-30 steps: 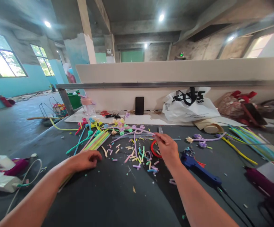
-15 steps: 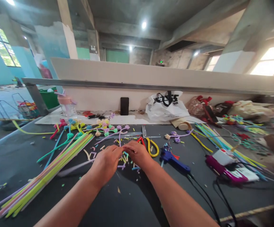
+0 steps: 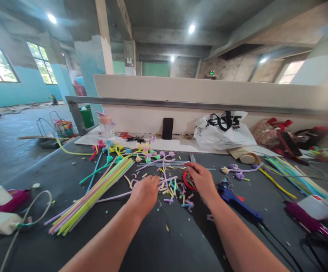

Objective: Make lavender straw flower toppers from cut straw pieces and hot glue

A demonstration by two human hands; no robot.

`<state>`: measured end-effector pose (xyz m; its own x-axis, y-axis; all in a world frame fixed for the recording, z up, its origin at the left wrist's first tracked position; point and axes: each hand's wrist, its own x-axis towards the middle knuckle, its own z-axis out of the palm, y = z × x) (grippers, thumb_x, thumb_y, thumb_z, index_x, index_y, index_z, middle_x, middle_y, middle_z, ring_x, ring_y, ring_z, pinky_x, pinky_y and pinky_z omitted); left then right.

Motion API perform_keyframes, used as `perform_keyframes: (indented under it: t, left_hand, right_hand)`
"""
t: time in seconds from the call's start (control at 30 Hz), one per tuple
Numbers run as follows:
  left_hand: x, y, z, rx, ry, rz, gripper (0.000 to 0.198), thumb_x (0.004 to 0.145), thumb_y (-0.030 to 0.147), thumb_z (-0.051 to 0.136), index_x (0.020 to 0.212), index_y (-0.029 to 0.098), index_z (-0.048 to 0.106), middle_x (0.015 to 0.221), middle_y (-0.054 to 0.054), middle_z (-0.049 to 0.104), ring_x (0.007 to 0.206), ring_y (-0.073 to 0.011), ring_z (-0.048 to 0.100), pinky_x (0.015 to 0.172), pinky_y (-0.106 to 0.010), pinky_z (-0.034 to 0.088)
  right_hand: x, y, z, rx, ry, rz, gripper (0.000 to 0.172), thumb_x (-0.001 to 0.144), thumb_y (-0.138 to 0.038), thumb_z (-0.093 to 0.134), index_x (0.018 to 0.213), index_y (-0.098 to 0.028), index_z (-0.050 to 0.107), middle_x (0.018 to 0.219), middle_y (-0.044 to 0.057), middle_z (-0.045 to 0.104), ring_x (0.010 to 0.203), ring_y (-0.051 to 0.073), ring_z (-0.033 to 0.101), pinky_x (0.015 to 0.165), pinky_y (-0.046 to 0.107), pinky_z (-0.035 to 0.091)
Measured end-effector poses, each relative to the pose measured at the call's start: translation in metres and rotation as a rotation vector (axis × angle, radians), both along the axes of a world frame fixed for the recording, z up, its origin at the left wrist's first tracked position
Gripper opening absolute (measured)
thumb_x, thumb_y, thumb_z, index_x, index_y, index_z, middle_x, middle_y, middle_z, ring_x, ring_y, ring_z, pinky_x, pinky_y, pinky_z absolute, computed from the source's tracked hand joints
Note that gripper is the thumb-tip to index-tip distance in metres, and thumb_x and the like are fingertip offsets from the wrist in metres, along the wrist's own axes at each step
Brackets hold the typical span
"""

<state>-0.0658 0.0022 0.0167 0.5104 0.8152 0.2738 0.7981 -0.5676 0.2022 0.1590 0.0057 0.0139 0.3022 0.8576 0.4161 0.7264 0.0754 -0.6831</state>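
Note:
My left hand [image 3: 146, 192] is closed around a purple pipe cleaner [image 3: 114, 197]; its long end trails left across the dark table, and a short purple piece shows past the fingertips. To the right, my right hand [image 3: 202, 180] lies over a pair of scissors [image 3: 189, 182], fingers bent in on the handles. A red handle loop shows beside the fingers and the blades point away; the palm hides the other loop. Between the hands are small cut pipe cleaner pieces [image 3: 168, 200] and a purple pipe cleaner flower stem [image 3: 164, 172].
A bundle of pipe cleaners [image 3: 96, 196] lies at left, with finished flowers [image 3: 118, 149] behind it. A blue glue gun [image 3: 239, 204] with a cord rests at right. Farther back stand a phone [image 3: 167, 129], a pink-lidded cup [image 3: 105, 128] and a white bag [image 3: 223, 132].
My hands, together before, are now apart. The right hand has moved right onto the scissors, while the left stays with the purple pipe cleaner. The view has turned left.

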Motion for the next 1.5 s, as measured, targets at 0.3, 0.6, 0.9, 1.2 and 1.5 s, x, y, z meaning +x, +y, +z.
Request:
perform_keyframes:
  t: [0.3,0.6,0.9,1.2,1.5]
  left_hand:
    - [-0.001,0.000,0.003,-0.008,-0.049,0.033,0.030,0.091,0.036,0.031,0.090,0.022,0.057,0.087,-0.004,0.063,0.081,-0.0202,0.062,0.064,-0.028,0.043]
    - [-0.013,0.008,0.006,-0.025,-0.130,0.159,0.035,0.093,0.036,0.023,0.118,0.028,0.047,0.105,-0.007,0.063,0.088,-0.0214,0.062,0.067,-0.030,0.043]
    - [-0.016,0.012,0.006,0.003,-0.158,0.197,0.036,0.093,0.035,0.027,0.117,0.026,0.051,0.103,-0.005,0.065,0.088,-0.0189,0.062,0.070,-0.026,0.043]
    - [-0.014,0.012,0.002,0.026,-0.207,0.126,0.031,0.092,0.031,0.031,0.105,0.025,0.058,0.095,-0.005,0.067,0.095,-0.0193,0.061,0.077,-0.027,0.042]
    - [-0.010,0.009,0.000,0.011,-0.350,0.017,0.030,0.090,0.033,0.036,0.107,0.026,0.059,0.106,-0.003,0.067,0.096,-0.0182,0.061,0.081,-0.025,0.043]
  right_hand:
    - [0.032,0.015,0.033,-0.389,-0.193,-0.245,0.019,0.063,-0.017,0.065,0.081,-0.014,0.060,0.080,0.013,0.068,0.086,0.029,0.064,0.072,0.034,0.046]
    - [0.028,0.019,0.018,-0.578,-0.184,-0.303,0.041,0.055,-0.013,0.068,0.094,-0.012,0.053,0.080,0.017,0.067,0.076,0.030,0.066,0.060,0.035,0.047]
    - [0.042,0.012,0.041,-0.516,0.310,-0.187,0.020,0.067,-0.036,0.062,0.070,-0.017,0.054,0.048,0.002,0.057,0.047,0.019,0.059,0.045,0.029,0.046]
    - [0.028,-0.026,0.059,-0.207,0.708,0.216,0.023,0.066,-0.037,0.063,0.075,-0.020,0.050,0.056,-0.006,0.047,0.049,0.010,0.049,0.056,0.026,0.049]
    - [-0.021,-0.100,0.060,-0.164,0.920,0.623,0.041,0.066,-0.032,0.065,0.102,-0.026,0.047,0.081,0.001,0.055,0.068,0.015,0.057,0.062,0.031,0.053]
